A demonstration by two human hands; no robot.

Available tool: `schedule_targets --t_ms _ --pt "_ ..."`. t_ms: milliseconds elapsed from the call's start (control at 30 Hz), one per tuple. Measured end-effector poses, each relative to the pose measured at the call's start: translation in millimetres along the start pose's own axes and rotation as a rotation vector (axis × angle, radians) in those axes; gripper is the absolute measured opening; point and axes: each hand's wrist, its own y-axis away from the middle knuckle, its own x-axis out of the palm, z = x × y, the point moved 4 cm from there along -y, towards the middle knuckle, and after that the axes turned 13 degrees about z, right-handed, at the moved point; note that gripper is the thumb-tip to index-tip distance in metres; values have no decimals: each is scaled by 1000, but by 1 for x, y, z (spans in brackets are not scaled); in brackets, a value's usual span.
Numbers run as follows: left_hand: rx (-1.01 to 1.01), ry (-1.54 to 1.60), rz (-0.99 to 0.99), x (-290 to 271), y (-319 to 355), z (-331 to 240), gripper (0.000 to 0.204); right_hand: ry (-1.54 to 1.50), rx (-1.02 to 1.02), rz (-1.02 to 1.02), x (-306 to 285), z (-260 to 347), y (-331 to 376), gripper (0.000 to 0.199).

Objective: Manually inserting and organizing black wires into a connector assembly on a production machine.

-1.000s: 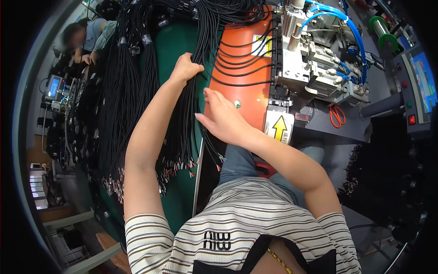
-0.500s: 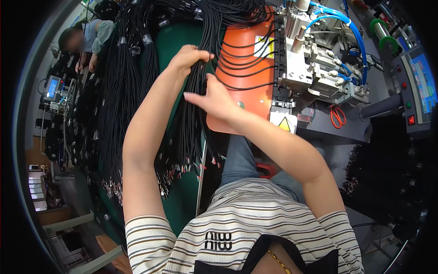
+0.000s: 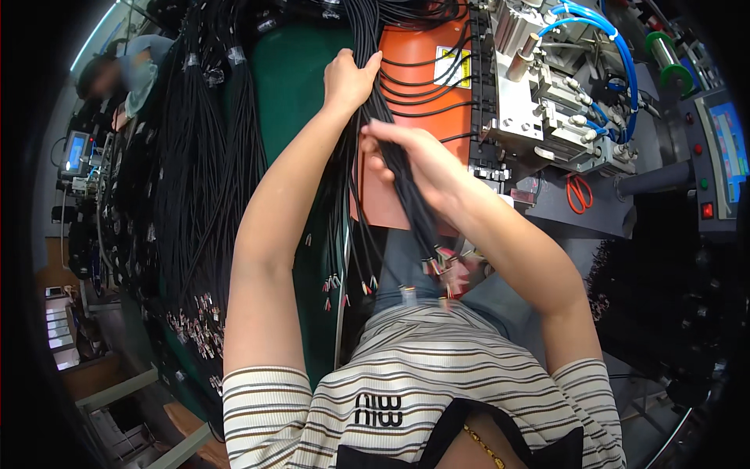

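Note:
A thick bundle of black cables (image 3: pixel 418 219) hangs over the front of the orange plate (image 3: pixel 428 48), its stripped ends showing small coloured wires. My left hand (image 3: pixel 351 82) is closed round the upper part of this bundle, thumb on its right side. Lower down, my right hand (image 3: pixel 418 160) curls its fingers round the same bundle, palm to its right. Several loose cables dangle to the left of the right hand, outside its grasp. Farther right, single black cables run across the plate into a dark connector strip (image 3: pixel 483 78). The bundle's coloured ends are smeared by motion.
More black cable bundles (image 3: pixel 203 156) hang at the left over a green surface (image 3: pixel 289 86). A metal machine with blue air hoses (image 3: pixel 621 47) stands at the right, beside a control screen (image 3: pixel 726 144). Orange-handled scissors (image 3: pixel 578 195) lie near it. Another person (image 3: pixel 141 74) is at the far left.
The cable bundle has swung right, over the orange plate's front edge. My left hand has moved up and right along it. My right hand, spread before, has closed round the bundle.

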Motion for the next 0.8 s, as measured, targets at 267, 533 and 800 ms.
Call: schedule_targets --t_ms 267,533,800 --pt "110 -258 42 -46 33 -11 41 19 88 -174 39 -24 145 39" --pt "1041 94 330 -35 181 -111 34 81 -33 18 1 -19 160 49" --pt "960 125 266 -6 156 -120 16 -65 -374 -171 -36 1 181 44"
